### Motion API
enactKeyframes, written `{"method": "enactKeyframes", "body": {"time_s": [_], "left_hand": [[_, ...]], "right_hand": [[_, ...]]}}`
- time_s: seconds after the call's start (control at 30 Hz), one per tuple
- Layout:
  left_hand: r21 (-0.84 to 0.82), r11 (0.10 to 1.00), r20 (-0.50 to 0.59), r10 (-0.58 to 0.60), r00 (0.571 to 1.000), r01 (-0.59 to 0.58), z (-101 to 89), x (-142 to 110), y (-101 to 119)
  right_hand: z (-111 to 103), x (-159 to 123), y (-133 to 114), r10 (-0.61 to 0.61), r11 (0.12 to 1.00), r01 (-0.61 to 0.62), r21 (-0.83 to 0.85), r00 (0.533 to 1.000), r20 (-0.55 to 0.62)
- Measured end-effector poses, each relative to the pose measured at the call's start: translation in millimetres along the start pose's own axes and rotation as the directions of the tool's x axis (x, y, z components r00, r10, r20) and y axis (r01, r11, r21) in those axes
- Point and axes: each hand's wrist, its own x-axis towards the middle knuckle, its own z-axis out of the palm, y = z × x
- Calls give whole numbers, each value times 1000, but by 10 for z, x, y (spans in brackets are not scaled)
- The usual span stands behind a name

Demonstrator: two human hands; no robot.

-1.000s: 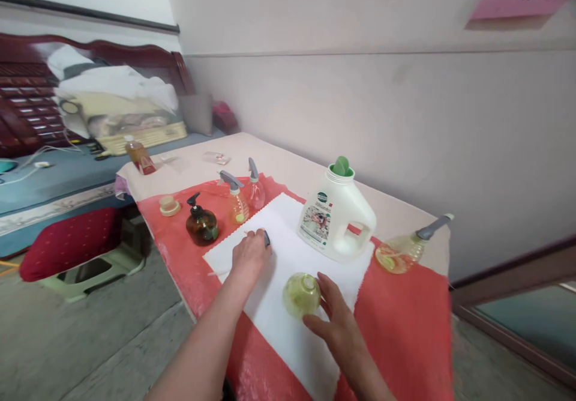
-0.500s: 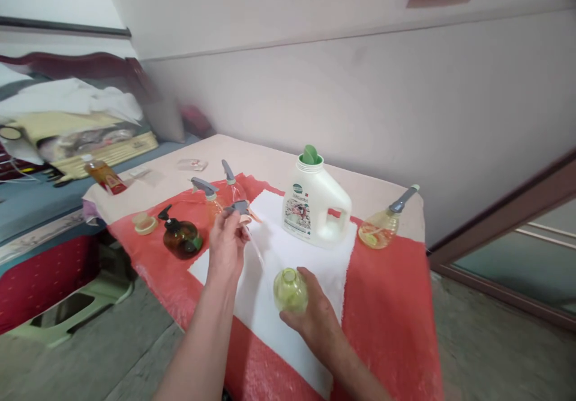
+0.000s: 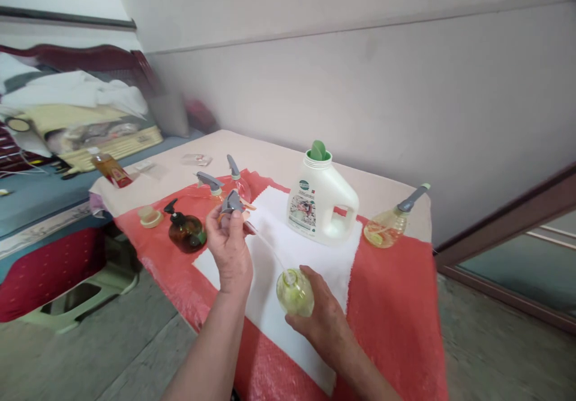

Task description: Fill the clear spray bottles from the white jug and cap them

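Observation:
My left hand (image 3: pixel 229 245) is closed on a grey spray nozzle (image 3: pixel 233 202), whose thin clear dip tube (image 3: pixel 269 245) slants down to the right. The tube's lower end is at the mouth of a pale green see-through bottle (image 3: pixel 292 296). Around that bottle's right side wraps my right hand (image 3: pixel 321 308), tilting it slightly over a white cloth (image 3: pixel 265 314). Beyond the hands a white detergent jug (image 3: pixel 324 200) stands upright, a green piece (image 3: pixel 318 150) in its open neck.
Left of my hands are a brown pump bottle (image 3: pixel 186 233) and two spray bottles with grey heads (image 3: pixel 209 180). A yellowish spray bottle (image 3: pixel 384 228) stands at the right on the red cover (image 3: pixel 396 305). An amber bottle (image 3: pixel 110 168) is at the table's far left.
My left hand has turned, and the dip tube's end has come up to the green bottle's mouth. The right hand still holds the bottle. The view has shifted slightly.

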Motion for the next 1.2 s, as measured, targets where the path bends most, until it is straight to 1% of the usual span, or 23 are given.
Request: {"method": "enactKeyframes", "body": {"time_s": [0.07,0.13,0.23,0.3,0.43,0.57,0.73,0.8,0.9,1.0,1.13,1.2], "left_hand": [[2,998,-18,60,998,-60,1,2,7],[-2,997,-13,80,997,-80,1,3,8],[-13,998,-1,58,998,-58,5,5,9],[-28,999,-26,45,999,-46,9,11,16],[-59,997,-87,53,995,-58,24,11,40],[-44,998,-58,42,997,-45,47,-31,57],[-37,995,-58,91,994,-93,35,-25,66],[-45,995,-31,89,996,-90,32,-26,65],[-59,997,36,53,998,-50,60,-95,51],[-28,1000,145,0,989,4,118,-239,22],[28,995,308,-96,947,92,178,-435,-18],[44,989,366,-148,919,141,189,-498,-31]], "right_hand": [[-28,0,-6,1,1000,-1,-7,1000,1],[-55,3,-12,-3,1000,3,-18,1000,-1],[-90,11,-12,-5,999,5,-42,1000,-10],[-103,17,-6,3,998,-4,-66,1000,-10],[-108,18,-2,2,994,-1,-111,1000,14],[-105,4,-15,-5,991,8,-130,1000,19],[-108,7,-10,16,988,-14,-154,1000,12],[-110,18,-9,22,988,-21,-153,1000,9],[-127,31,-26,39,990,-37,-133,999,7],[-178,35,-74,51,997,-51,-59,999,-6],[-303,24,-150,127,981,-114,159,989,-72],[-371,16,-165,136,959,-98,266,983,-126]]}}
